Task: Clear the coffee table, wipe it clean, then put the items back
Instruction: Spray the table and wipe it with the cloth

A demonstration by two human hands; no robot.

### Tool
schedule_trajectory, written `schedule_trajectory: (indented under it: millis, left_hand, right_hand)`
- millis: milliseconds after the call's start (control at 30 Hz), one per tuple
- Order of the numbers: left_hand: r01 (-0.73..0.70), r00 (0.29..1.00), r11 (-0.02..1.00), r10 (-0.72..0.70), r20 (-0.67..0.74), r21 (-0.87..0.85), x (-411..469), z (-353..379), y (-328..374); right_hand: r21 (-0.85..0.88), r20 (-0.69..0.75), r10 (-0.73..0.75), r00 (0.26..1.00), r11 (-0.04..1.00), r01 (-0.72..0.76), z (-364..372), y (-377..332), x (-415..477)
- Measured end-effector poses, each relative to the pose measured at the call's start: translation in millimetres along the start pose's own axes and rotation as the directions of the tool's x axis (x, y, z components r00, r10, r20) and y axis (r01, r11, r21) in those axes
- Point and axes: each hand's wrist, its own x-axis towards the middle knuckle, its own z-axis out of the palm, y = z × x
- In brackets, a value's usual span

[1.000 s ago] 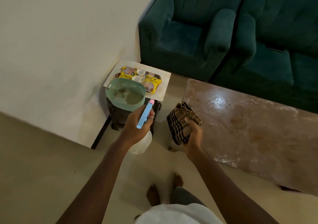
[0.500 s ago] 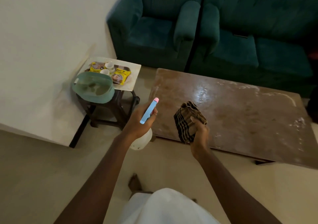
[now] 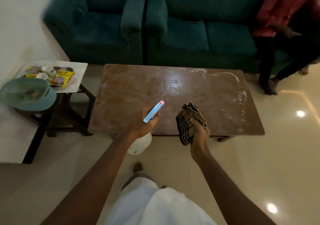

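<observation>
Coffee table straight ahead, long axis left-right, under both hands: left hand clamped on spray bottle, right hand bunching cloth.

Glossy cream tiled floor, ceiling lights reflected as bright spots at right. White wall at left. Dark teal armchair beside a matching teal sofa, armrests touching. Dim lighting overall. Dark wooden side stool stands near the wall.
</observation>
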Motion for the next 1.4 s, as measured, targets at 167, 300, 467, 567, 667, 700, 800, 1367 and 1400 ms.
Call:
schedule_trajectory:
  millis: [167,300,467,567,667,700,800,1367,1400]
  left_hand:
    - [0.009,0.993,1.0,-0.011,0.118,0.017,39.7,60.0,21.2]
    - [0.013,0.981,1.0,-0.016,0.191,0.018,77.5,107.5,34.5]
    - [0.026,0.961,1.0,-0.029,0.273,0.016,122.0,161.8,54.1]
    - [0.033,0.947,0.999,-0.04,0.32,0.027,143.8,188.0,66.3]
    - [0.042,0.939,0.998,-0.055,0.339,0.045,161.7,217.7,78.1]
    - [0.043,0.938,0.997,-0.06,0.341,0.058,166.5,229.2,82.9]
    - [0.038,0.94,0.995,-0.065,0.336,0.088,179.3,262.2,97.8]
    - [0.149,0.934,0.972,-0.199,0.298,0.183,234.8,453.0,96.8]
    - [0.146,0.932,0.971,-0.199,0.303,0.188,238.5,461.5,90.3]
  right_hand:
    - [0.004,-0.062,-0.013,0.998,1.0,0.013,-46.2,-14.9,33.4]
    - [0.017,-0.14,-0.015,0.99,1.0,0.018,-79.1,-25.5,71.8]
    - [0.038,-0.238,0.004,0.971,0.999,0.006,-117.1,-43.2,121.4]
    - [0.069,-0.276,0.007,0.961,0.998,0.012,-138.2,-53.5,146.3]
    - [0.069,-0.303,0.027,0.953,0.998,-0.007,-163.7,-62.1,171.4]
    - [0.077,-0.311,0.035,0.95,0.997,-0.012,-174.2,-64.6,179.1]
    - [0.055,-0.313,0.034,0.949,0.998,-0.017,-205.9,-71.9,201.7]
    - [-0.157,-0.212,0.042,0.976,0.985,-0.076,-384.6,-57.5,344.4]
    - [-0.159,-0.214,0.039,0.976,0.984,-0.075,-389.7,-50.9,350.9]
